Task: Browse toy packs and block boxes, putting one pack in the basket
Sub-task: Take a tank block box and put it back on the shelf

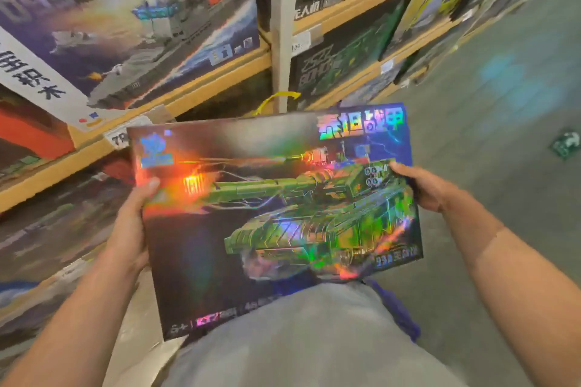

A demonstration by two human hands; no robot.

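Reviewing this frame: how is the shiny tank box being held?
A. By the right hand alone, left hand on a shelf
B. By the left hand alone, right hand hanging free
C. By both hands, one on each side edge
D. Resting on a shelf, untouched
C: the left hand grips the left edge of the tank box and the right hand grips its right edge, in front of the shelves.

Holographic block box (pixel 276 214) with green tank art and Chinese title, held flat-faced toward camera, tilted slightly, center near. Gripped at its left and right edges, near edge against grey shirt.
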